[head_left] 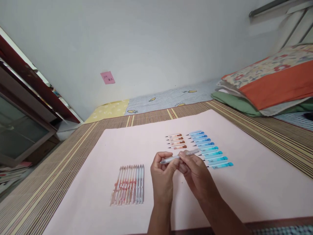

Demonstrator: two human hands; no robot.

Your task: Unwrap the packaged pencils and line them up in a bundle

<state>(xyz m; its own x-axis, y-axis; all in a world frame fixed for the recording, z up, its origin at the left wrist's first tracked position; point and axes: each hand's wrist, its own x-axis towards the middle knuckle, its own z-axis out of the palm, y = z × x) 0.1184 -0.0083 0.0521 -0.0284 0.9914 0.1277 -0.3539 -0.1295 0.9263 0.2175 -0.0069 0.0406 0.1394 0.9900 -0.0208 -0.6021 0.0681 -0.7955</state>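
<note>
Both my hands meet over the pale pink sheet around one slim, whitish pen. My left hand pinches it near its left end, and my right hand grips it around the middle. The pen lies nearly level, its right end tilted slightly up. Just beyond my hands is a short column of brown-and-white pens with dark tips. Right of these, partly behind my right hand, lies a column of blue and turquoise ones. To the left, several clear-barrelled pens lie side by side in a row.
A striped mat lies under the sheet. Folded bedding is piled at the right. A pink note is stuck on the wall. A glass-fronted cabinet stands at the left.
</note>
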